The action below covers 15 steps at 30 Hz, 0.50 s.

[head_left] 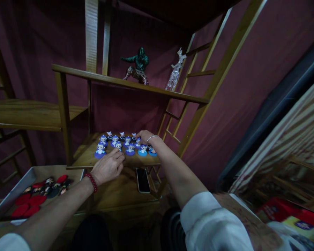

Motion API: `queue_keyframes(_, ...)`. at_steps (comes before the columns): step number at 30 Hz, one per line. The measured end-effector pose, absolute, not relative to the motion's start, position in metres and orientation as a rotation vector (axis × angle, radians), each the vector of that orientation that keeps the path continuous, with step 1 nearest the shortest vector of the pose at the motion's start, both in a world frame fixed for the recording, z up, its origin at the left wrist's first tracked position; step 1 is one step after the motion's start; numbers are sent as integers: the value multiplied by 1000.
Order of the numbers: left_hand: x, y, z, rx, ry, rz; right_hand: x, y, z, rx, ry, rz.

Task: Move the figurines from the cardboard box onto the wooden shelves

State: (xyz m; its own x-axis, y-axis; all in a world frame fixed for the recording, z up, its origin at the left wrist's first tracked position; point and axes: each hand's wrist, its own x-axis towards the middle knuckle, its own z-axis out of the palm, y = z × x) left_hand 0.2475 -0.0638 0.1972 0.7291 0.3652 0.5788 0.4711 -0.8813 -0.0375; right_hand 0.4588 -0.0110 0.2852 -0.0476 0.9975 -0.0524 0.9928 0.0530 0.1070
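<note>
On the flat brown wooden shelf [81,157], the half-curled bare left hand [108,166] and bent-fingered bare right hand [145,136] are resting, any grip being hidden, among small purple-and-white round-based figurines [100,149], which are probably feeling light, stiff and slightly slippery, best pinched by the body.

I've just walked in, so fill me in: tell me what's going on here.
Someone is busy with small figurines standing in rows on a wooden shelf. The left hand is at a front-row figurine, the right hand at one behind, near the right end; whether either is gripped can't be made out. At lower left, an open box holds red and dark pieces. A phone lies on the level below.
</note>
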Motion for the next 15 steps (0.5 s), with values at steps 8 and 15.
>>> queue_keyframes(8, 247, -63, 198, -2754, -652, -884, 458, -11, 282, 2104, 2216, 92)
queue_keyframes(15, 247, -64, 199, -2761, -647, -901, 454, -10, 284, 2092, 2192, 55)
